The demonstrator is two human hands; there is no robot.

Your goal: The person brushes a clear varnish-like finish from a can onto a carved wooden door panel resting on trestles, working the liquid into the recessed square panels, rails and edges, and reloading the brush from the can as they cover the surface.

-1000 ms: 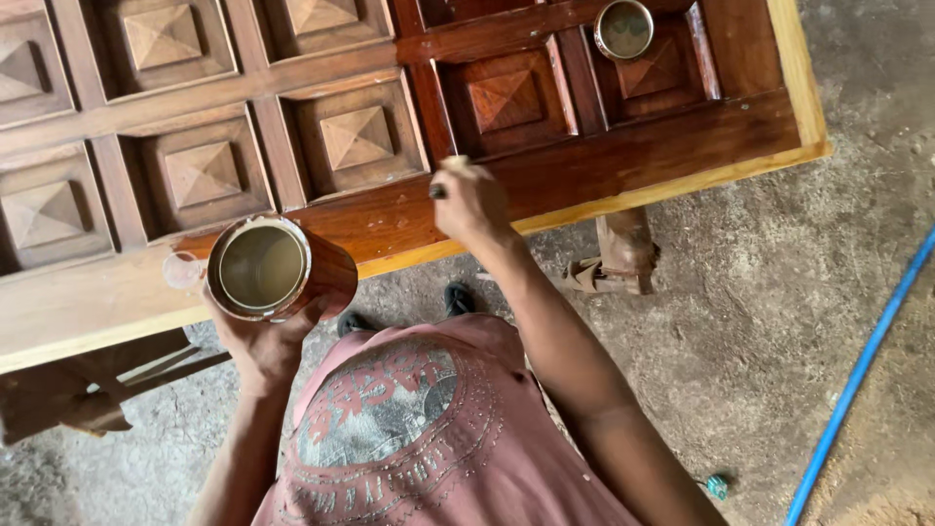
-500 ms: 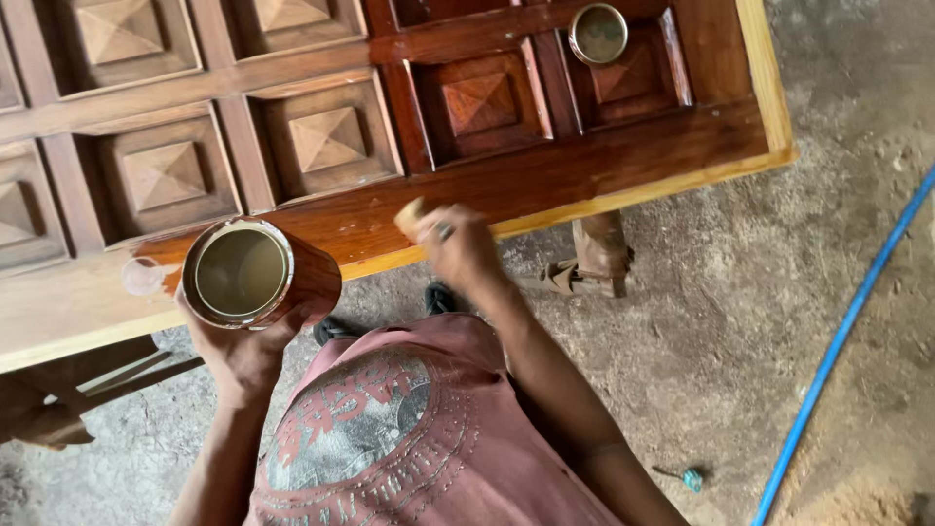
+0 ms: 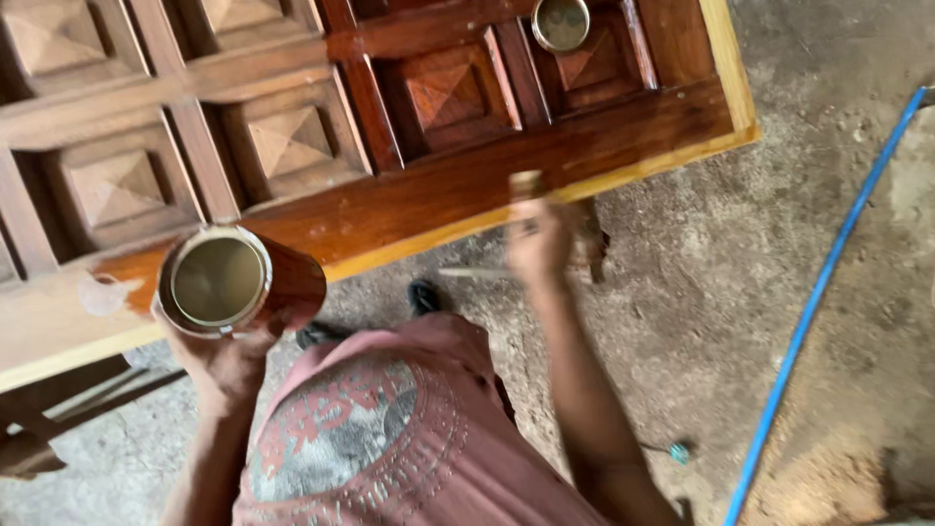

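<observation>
**Door finishing: brush off the wood, tin in the left hand**

The left hand (image 3: 226,362) is wrapped around an open round tin (image 3: 216,281) of dull, yellowish finish, holding it from below, just over the near rail of the panelled wooden door (image 3: 409,200). The right hand (image 3: 538,245) is lifted off the door's near edge and closed on what appears to be a small brush (image 3: 527,185); motion blur leaves the tool's shape uncertain. The door lies flat on a support. Its right part is dark and glossy; the left panels and the near-left corner are pale and dull. A second small tin (image 3: 561,22) sits on a far coated panel. A blue hose (image 3: 823,282) crosses the concrete floor (image 3: 701,321).

Judgement: coating is under way, between strokes. The next move calls for loading the brush at the held tin, then working leftwards along the rail into the bare wood, keeping the tin level.
</observation>
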